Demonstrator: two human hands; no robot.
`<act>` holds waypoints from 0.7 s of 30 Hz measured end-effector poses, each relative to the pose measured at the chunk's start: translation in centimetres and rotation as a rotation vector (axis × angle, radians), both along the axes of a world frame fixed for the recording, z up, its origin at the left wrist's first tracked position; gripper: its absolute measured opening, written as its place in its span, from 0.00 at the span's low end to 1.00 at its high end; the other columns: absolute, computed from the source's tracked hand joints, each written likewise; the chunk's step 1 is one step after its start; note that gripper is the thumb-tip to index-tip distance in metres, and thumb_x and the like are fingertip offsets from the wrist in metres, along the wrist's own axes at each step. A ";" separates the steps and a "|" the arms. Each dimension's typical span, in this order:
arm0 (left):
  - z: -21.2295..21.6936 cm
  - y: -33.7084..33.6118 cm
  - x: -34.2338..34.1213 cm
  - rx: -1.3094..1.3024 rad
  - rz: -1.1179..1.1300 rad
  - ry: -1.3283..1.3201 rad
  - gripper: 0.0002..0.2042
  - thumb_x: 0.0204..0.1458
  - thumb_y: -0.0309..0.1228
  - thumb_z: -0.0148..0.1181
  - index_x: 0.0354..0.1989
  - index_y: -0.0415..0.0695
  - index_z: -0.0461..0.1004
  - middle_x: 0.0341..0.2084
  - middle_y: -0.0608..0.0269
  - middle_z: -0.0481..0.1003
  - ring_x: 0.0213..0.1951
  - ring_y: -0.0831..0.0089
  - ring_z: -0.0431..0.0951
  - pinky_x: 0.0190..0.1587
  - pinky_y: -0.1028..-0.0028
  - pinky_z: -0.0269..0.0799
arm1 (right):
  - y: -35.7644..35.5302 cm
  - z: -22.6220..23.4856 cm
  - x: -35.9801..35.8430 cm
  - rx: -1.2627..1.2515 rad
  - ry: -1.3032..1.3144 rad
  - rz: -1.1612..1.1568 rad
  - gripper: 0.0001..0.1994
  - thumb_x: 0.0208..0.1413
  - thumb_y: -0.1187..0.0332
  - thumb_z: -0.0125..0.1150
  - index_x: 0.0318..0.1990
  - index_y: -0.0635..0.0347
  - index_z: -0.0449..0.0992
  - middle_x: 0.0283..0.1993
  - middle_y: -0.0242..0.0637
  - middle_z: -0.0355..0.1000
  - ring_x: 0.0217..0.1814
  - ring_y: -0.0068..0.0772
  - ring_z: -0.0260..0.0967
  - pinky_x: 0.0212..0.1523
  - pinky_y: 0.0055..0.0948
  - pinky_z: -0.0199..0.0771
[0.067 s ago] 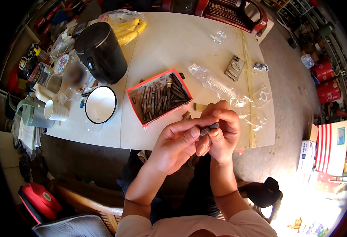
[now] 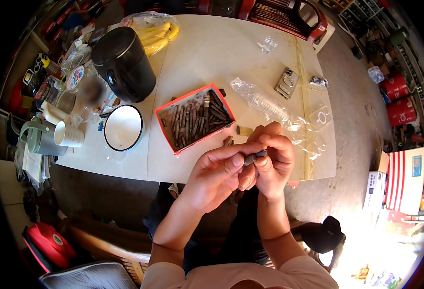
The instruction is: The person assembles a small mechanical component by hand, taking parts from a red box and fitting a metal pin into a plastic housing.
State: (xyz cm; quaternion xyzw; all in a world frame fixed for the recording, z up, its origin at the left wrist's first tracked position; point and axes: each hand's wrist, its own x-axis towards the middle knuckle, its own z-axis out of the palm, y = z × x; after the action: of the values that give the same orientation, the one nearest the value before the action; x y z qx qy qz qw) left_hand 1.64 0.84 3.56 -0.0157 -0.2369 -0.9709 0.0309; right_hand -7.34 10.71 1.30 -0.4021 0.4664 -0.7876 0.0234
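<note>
Small dark metal bit [image 2: 254, 156] is pinched between both hands, left hand [image 2: 216, 176] and right hand [image 2: 273, 161], just over the desk [image 2: 207, 58] edge near the red tray [image 2: 195, 118] of similar bits. Looks like mid-inspection or fitting; next move probably needs a steady fingertip twist.

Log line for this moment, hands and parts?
left hand + right hand: both on small dark metal piece | red tray of metal parts behind

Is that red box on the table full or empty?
Partly full. The open red box holds a layer of dark metal pieces across its bottom, with no lid on it; how deep the layer goes cannot be told.
</note>
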 end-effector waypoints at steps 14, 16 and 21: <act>0.4 -1.0 -0.3 0.029 -0.091 0.051 0.19 0.58 0.39 0.49 0.51 0.35 0.63 0.17 0.73 0.63 0.21 0.83 0.60 0.28 0.80 0.56 | -0.2 1.3 -0.4 0.040 0.283 -0.314 0.11 0.44 0.70 0.68 0.35 0.61 0.77 0.39 0.37 0.63 0.44 0.36 0.63 0.48 0.36 0.63; -0.2 -1.0 -0.4 -0.069 0.038 0.114 0.19 0.59 0.36 0.49 0.52 0.34 0.62 0.19 0.71 0.62 0.22 0.82 0.60 0.29 0.78 0.56 | 0.0 1.1 -0.3 -0.097 0.115 -0.221 0.12 0.45 0.68 0.68 0.37 0.60 0.75 0.39 0.38 0.64 0.45 0.37 0.63 0.49 0.37 0.64; -1.2 -1.4 -0.6 -0.149 0.126 0.189 0.15 0.56 0.33 0.54 0.45 0.36 0.64 0.26 0.67 0.67 0.26 0.80 0.66 0.31 0.79 0.60 | 1.4 2.0 0.3 -0.101 -0.230 0.072 0.13 0.46 0.69 0.67 0.36 0.66 0.72 0.33 0.39 0.66 0.36 0.36 0.70 0.39 0.33 0.71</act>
State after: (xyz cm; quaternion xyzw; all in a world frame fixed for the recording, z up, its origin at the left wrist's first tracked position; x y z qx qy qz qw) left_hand 1.08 -0.53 2.39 -0.0945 -0.3049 -0.9409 0.1129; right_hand -7.03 12.09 3.33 -0.3262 0.4056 -0.8497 0.0847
